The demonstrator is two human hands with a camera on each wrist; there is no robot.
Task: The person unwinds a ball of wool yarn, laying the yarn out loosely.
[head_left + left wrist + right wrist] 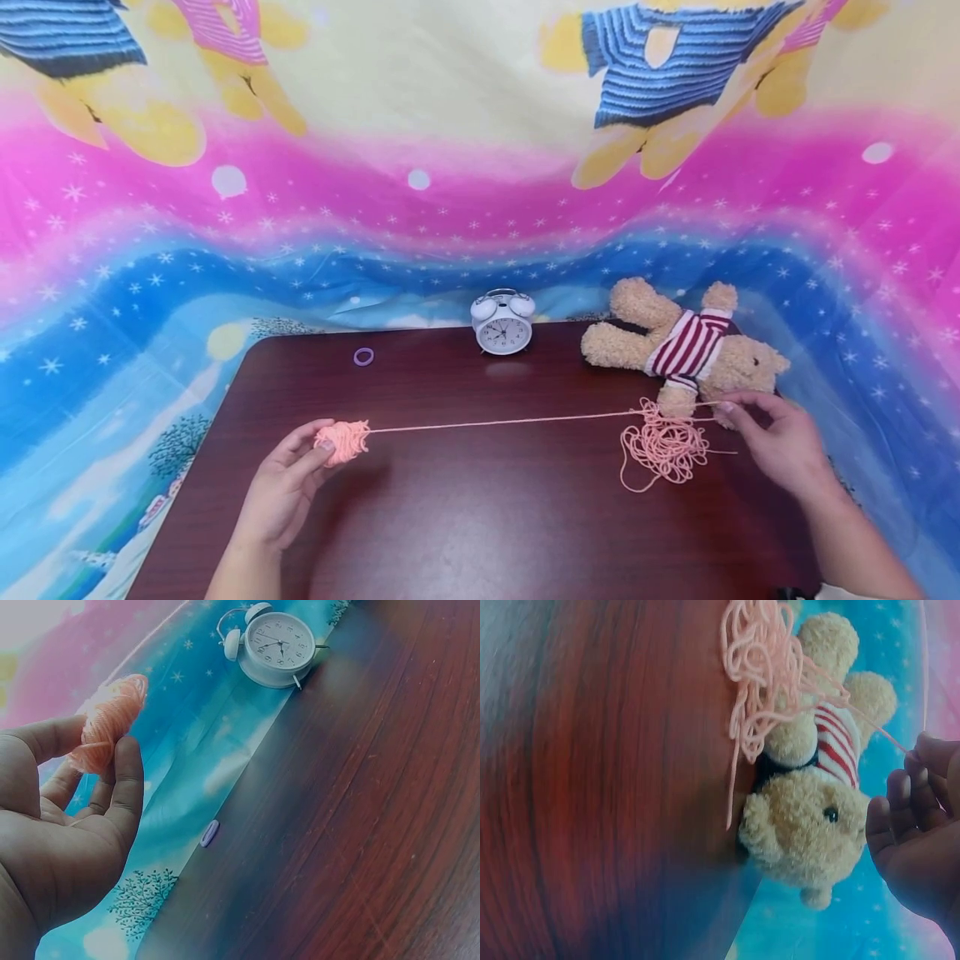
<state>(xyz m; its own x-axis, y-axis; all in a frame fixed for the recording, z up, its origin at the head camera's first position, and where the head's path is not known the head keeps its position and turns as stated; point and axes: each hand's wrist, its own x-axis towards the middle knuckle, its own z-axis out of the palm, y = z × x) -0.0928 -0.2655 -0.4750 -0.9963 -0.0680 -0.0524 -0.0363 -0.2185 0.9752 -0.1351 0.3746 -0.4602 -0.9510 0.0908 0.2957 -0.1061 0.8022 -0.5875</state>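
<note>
Pink yarn bundle, nine o'clock, was pinched between thumb and fingers of left hand; taut strand ran rightward; clock stood at twelve; yarn heap lay near three, bear at two; right hand, three, pinched strand.

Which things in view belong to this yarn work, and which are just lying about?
In the job:
wound yarn bundle, held by the left hand
yarn strand, pinched by the right hand
loose yarn tangle

Apparently just lying about:
alarm clock
purple ring
teddy bear
</note>
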